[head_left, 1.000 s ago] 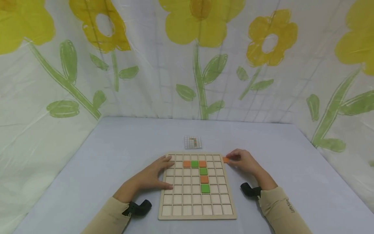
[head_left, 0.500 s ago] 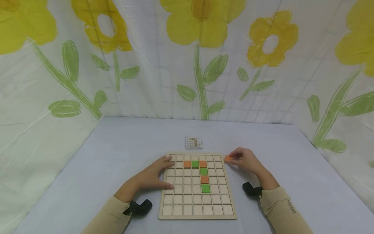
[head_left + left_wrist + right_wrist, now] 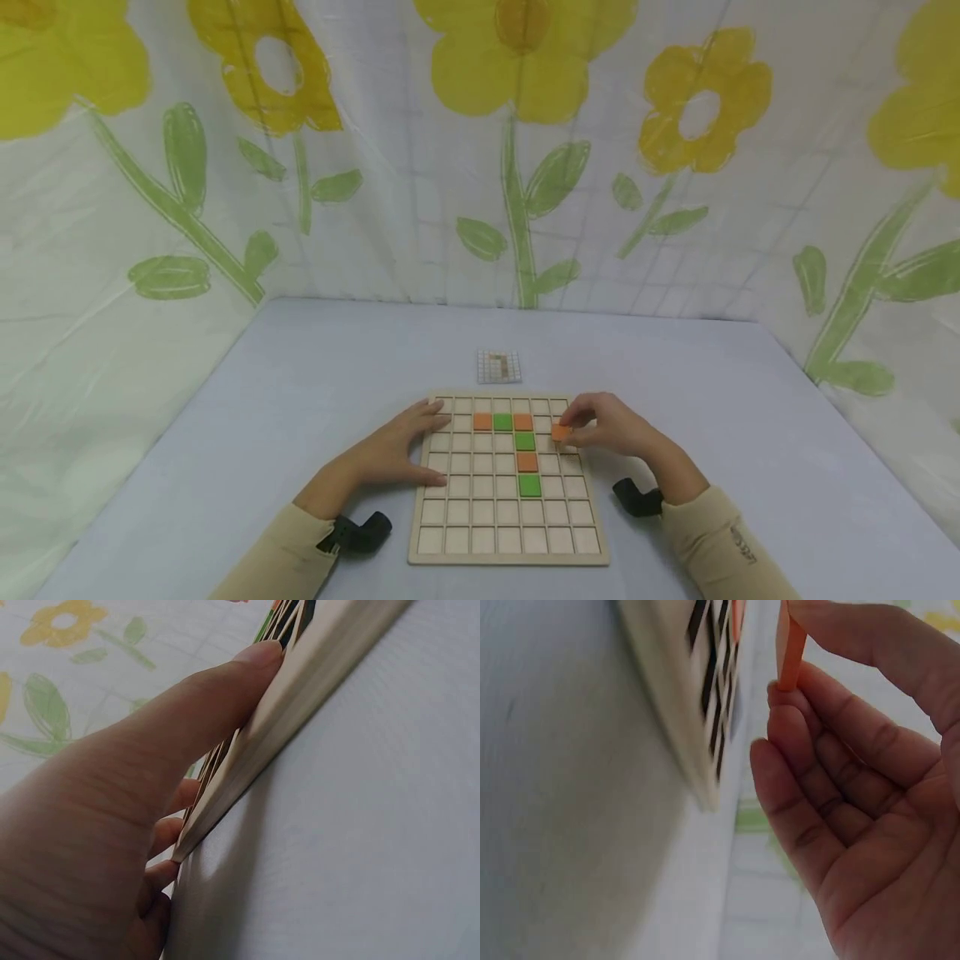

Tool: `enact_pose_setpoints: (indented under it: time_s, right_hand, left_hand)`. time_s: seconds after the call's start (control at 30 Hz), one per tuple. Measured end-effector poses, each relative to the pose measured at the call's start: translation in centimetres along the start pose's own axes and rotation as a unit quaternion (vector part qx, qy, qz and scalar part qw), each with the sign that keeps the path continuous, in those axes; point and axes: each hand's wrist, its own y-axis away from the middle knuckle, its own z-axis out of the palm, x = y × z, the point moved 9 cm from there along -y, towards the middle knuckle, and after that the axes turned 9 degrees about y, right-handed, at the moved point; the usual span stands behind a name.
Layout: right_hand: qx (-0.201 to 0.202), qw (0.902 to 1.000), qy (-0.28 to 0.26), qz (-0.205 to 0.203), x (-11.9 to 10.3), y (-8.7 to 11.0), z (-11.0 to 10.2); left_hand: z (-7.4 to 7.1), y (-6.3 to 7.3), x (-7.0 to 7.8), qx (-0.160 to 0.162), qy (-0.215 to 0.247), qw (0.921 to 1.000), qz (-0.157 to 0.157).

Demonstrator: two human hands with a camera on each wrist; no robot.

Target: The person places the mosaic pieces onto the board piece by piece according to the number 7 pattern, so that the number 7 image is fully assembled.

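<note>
A wooden grid board [image 3: 482, 540] lies flat in front of me in the head view. In it sit orange tiles, such as one orange tile [image 3: 527, 462], and green tiles, such as one green tile [image 3: 529, 485], forming a row with a column down from its right end. My left hand [image 3: 390, 450] rests on the board's left side, thumb and fingertips spread over the frame [image 3: 262, 727]. Between thumb and forefinger my right hand [image 3: 615, 427] pinches another orange tile [image 3: 560, 432], over the upper right cells. The right wrist view shows this held tile [image 3: 791, 649] raised above the board's face.
Behind the board lies a small card [image 3: 498, 367] printed with a grid pattern. A white table [image 3: 337, 350] surrounds the board, and a flower-patterned curtain [image 3: 420, 208] hangs behind it. Black wrist devices sit on both arms, one a black strap mount [image 3: 637, 497].
My right hand has lifted the orange tile from the table beside the board's right edge and carried it left over the board. The left hand has stayed in place.
</note>
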Motion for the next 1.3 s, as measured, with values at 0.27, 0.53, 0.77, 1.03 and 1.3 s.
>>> enact_pose_setpoints:
  time_s: [0.27,0.53,0.77,1.03,1.3]
  right_hand:
    - [-0.07,0.9962,0.005,-0.052,-4.5,0.6,2.0]
    - [-0.118,0.9914,0.013,-0.054,-6.7,1.2,3.5]
    - [-0.154,0.9855,0.018,-0.071,-7.9,1.6,4.8]
    - [-0.177,0.9828,0.023,-0.048,-8.4,2.0,5.6]
    - [-0.164,0.98,0.104,-0.045,-9.2,2.0,6.1]
  left_hand:
    - [0.1,-0.1,-0.1,-0.002,0.003,1.0,-0.002]
    - [0.0,-0.1,0.0,-0.005,0.003,1.0,0.005]
    - [0.1,-0.1,-0.1,-0.004,0.0,1.0,0.005]
    - [0.0,-0.1,0.2,-0.003,-0.006,0.9999,0.01]
    - [0.1,-0.1,-0.1,-0.003,-0.008,0.9999,0.006]
